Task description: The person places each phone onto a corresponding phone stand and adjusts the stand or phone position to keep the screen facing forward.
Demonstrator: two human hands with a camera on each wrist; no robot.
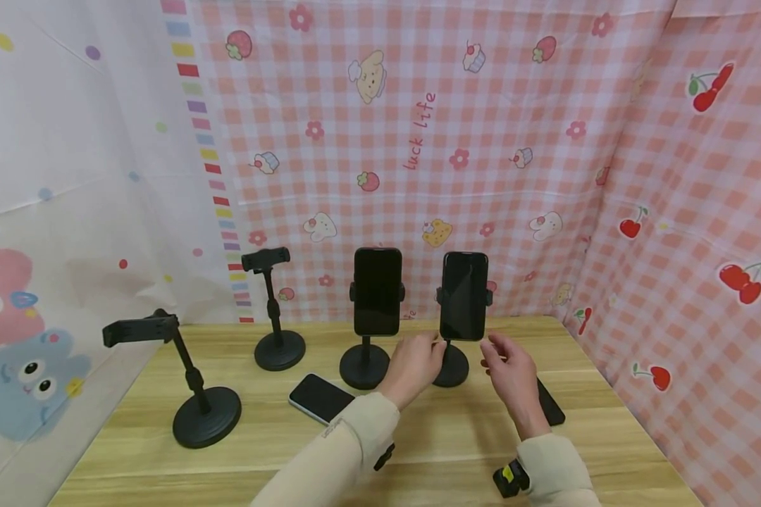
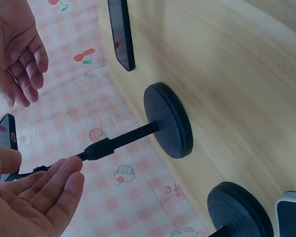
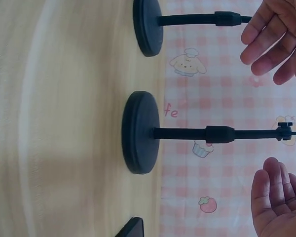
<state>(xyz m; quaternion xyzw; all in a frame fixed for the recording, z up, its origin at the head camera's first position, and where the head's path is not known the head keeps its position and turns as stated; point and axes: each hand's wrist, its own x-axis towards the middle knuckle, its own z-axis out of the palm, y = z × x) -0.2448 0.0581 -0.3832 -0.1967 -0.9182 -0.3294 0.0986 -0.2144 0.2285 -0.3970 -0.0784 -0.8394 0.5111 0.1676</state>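
A black phone stands upright in the clamp of the rightmost black phone stand. My left hand is beside the phone's lower left corner, its fingers extended. In the left wrist view the left thumb overlaps the phone's edge; whether it touches, I cannot tell. My right hand is just off the lower right corner, fingers loosely bent around nothing. Between the hands, the stand's pole shows in the right wrist view. Just left, a second phone stand holds another black phone.
Two phone stands without phones, one at the back left and one at the front left, share the wooden table. A phone lies left of my left forearm. Another phone lies partly behind my right wrist.
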